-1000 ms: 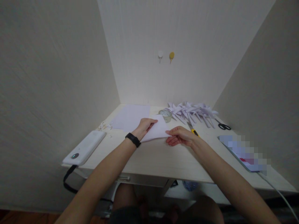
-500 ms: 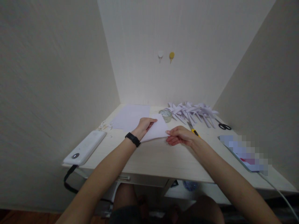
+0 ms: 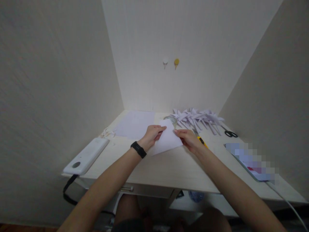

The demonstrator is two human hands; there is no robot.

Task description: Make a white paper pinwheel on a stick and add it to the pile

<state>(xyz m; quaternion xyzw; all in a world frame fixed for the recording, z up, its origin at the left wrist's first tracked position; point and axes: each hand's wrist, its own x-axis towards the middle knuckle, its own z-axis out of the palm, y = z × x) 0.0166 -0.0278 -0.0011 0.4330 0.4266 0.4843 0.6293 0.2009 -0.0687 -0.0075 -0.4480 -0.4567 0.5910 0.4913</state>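
A folded white sheet of paper [image 3: 167, 139] lies on the pale desk [image 3: 169, 167] in front of me. My left hand [image 3: 153, 135], with a black band on its wrist, holds the sheet's left edge, fingers on top. My right hand [image 3: 188, 138] pinches the sheet's upper right edge. Both hands sit close together at the paper's far end.
A flat white sheet [image 3: 135, 124] lies at the back left, a tape roll [image 3: 172, 120] behind the paper, a pile of folded paper pieces [image 3: 196, 116] at the back right. A yellow cutter [image 3: 201, 140], black scissors [image 3: 230, 132], a white device [image 3: 85, 156] and a tablet [image 3: 251, 161] lie around.
My right hand has moved up from the sheet's lower right corner to its upper right edge. The sheet has shifted slightly toward me. The view tilted down a little.
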